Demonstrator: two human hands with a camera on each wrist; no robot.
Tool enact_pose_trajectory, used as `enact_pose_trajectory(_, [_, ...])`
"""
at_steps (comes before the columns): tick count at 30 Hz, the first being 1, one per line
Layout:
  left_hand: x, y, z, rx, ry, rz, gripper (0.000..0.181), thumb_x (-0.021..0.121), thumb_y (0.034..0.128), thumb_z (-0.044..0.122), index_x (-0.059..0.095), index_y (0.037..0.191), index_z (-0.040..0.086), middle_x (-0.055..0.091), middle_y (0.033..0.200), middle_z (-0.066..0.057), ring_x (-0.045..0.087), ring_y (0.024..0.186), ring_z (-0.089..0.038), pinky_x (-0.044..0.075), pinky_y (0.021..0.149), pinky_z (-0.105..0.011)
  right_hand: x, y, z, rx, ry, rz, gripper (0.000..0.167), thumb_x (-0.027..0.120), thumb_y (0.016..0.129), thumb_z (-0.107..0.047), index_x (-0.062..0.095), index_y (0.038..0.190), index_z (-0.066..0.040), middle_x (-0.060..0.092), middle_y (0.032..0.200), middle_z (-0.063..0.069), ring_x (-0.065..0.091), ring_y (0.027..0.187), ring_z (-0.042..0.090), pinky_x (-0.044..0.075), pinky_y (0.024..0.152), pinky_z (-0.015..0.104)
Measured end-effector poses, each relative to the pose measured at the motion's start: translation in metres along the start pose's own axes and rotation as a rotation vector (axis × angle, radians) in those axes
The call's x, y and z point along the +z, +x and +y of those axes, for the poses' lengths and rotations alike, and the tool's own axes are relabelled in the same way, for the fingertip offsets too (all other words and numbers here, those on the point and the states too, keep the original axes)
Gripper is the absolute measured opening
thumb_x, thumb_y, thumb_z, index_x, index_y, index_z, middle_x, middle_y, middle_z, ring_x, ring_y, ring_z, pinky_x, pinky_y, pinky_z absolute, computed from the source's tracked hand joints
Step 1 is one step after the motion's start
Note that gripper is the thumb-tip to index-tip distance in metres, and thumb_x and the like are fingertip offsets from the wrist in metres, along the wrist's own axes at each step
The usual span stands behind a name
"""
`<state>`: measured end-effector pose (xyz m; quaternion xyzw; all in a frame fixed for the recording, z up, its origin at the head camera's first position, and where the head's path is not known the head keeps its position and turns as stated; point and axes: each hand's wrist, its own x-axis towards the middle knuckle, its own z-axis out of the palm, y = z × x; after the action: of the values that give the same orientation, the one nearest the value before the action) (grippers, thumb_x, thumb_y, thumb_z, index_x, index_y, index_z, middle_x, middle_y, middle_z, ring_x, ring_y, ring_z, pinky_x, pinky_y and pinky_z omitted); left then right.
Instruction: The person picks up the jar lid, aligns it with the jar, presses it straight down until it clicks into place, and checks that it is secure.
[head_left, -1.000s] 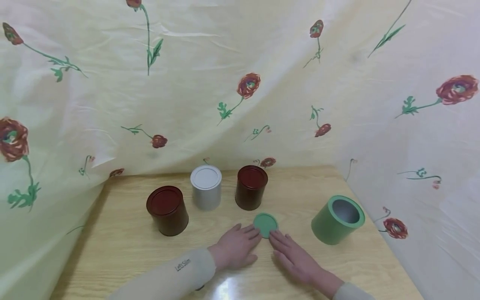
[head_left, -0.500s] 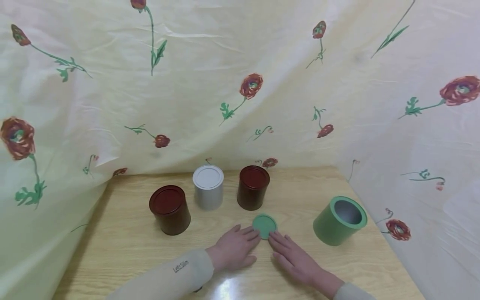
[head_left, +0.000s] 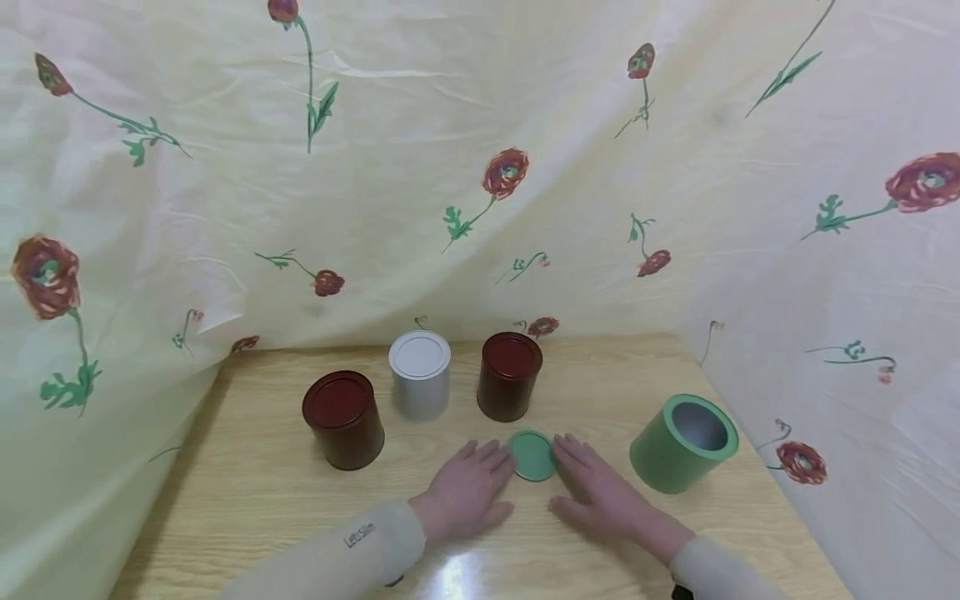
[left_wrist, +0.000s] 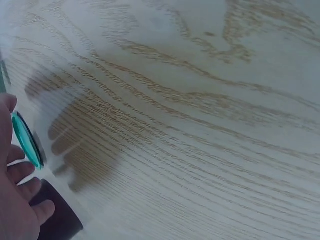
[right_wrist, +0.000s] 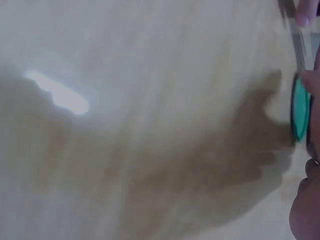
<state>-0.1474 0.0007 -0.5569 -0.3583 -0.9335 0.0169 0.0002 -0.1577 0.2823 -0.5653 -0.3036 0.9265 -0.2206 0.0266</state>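
Note:
In the head view a round green lid [head_left: 532, 457] lies flat on the wooden table between my two hands. My left hand [head_left: 467, 493] has its fingers extended, the fingertips at the lid's left edge. On the other side my right hand [head_left: 600, 496] lies with straight fingers, their tips by the lid's right edge. Whether the right fingertips touch the lid, I cannot tell. Both wrist views catch the green lid [left_wrist: 27, 141] [right_wrist: 300, 109] at the border, beside part of each hand. To the right stands a green can [head_left: 678, 450], its top uncovered and its inside grey.
Behind the lid are a dark red can [head_left: 343, 421], a white can [head_left: 422, 379] and another dark red can [head_left: 510, 379], all with lids on. A flowered cloth [head_left: 390, 192] hangs along the table's back and sides. The wooden table [head_left: 247, 500] shows bare at the left.
My right hand has shifted forward and to the right, from the lid's lower edge to its right side. My left fingers have moved slightly forward along the left edge. The view has drifted a little.

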Motion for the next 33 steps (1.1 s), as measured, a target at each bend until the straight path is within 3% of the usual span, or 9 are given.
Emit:
enact_pose_trajectory(8, [0.011,0.003,0.001,-0.148,-0.022,0.04,0.08,0.058,0.1028,0.061,0.048,0.16,0.007,0.047,0.165,-0.013,0.044,0.153,-0.03,0.037,0.125,-0.05,-0.01,0.018,0.021,-0.046,-0.091,-0.065,0.096,0.09,0.087,-0.033,0.042,0.157,0.011,0.037,0.164,0.034,0.032,0.153,0.054,0.027,0.124,0.067])
enact_pose_trajectory(16, [0.018,0.006,0.004,-0.252,-0.069,0.015,0.083,0.056,0.1026,0.064,0.047,0.161,0.006,0.044,0.167,-0.014,0.039,0.157,-0.03,0.035,0.127,-0.05,-0.017,0.024,0.027,-0.012,-0.044,-0.11,0.093,0.091,0.086,-0.031,0.045,0.156,0.009,0.036,0.166,0.032,0.028,0.155,0.054,0.024,0.125,0.068])
enact_pose_trajectory(23, [0.025,0.008,0.007,-0.297,-0.127,0.044,0.081,0.058,0.1016,0.064,0.051,0.158,0.006,0.045,0.166,-0.016,0.04,0.156,-0.032,0.036,0.126,-0.051,-0.015,0.025,0.031,-0.01,0.004,-0.11,0.086,0.091,0.086,-0.031,0.052,0.153,0.008,0.037,0.166,0.031,0.026,0.155,0.056,0.024,0.123,0.071])
enact_pose_trajectory(33, [0.03,0.012,0.007,-0.32,-0.141,0.098,0.074,0.059,0.1008,0.064,0.06,0.153,0.011,0.049,0.164,-0.016,0.042,0.154,-0.035,0.038,0.124,-0.055,-0.008,0.024,0.037,-0.007,0.042,-0.08,0.081,0.09,0.087,-0.034,0.056,0.152,0.001,0.037,0.167,0.027,0.025,0.156,0.054,0.025,0.122,0.072])
